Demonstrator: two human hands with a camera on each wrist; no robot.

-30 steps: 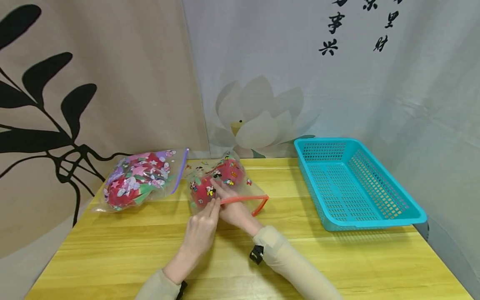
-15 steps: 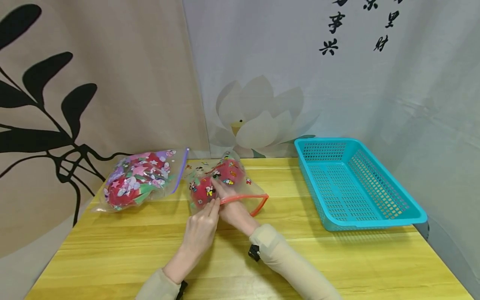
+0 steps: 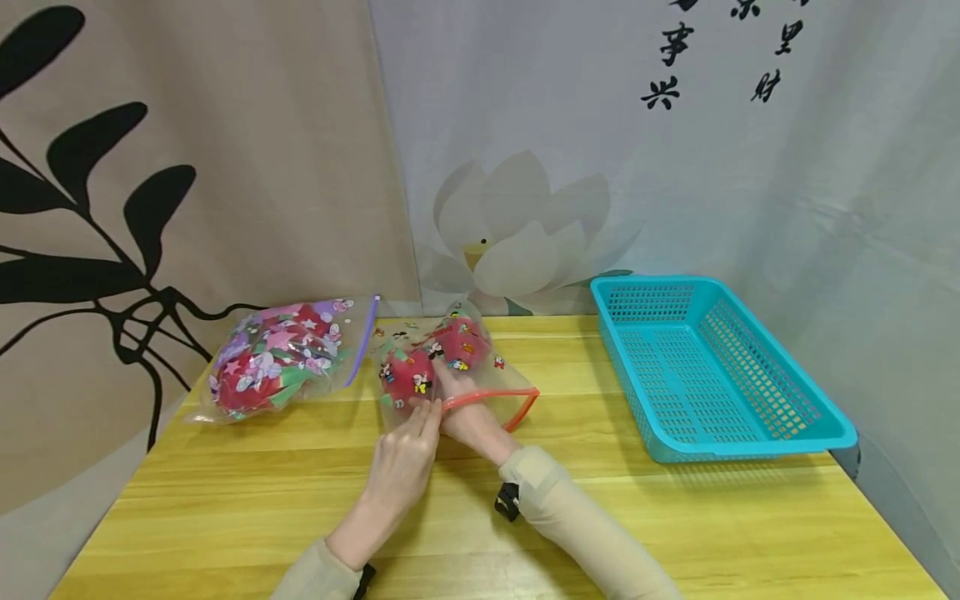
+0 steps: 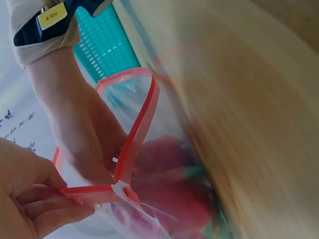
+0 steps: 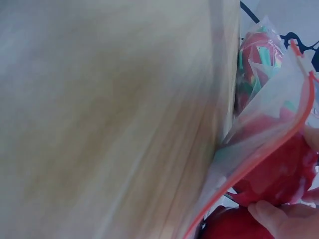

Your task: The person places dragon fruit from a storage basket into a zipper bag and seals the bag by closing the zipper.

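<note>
A clear zip bag with a red rim and cartoon prints lies mid-table, with red round objects inside that show green patches. My left hand pinches the bag's red zip edge between thumb and fingers, at the near left of the mouth. Through that mouth my right hand reaches in, a finger lying straight between two red objects. In the right wrist view, the thumb touches the red objects; most other fingers are cut off there, so I cannot tell whether they grip one.
A purple-edged zip bag packed with similar red and green objects lies on the left. To the right sits a turquoise perforated basket. Everything stands on a wooden table, with a printed curtain behind it.
The right hand has shifted slightly inside the bag, and the two red objects show a little more apart around its finger. The left hand keeps its hold on the rim.
</note>
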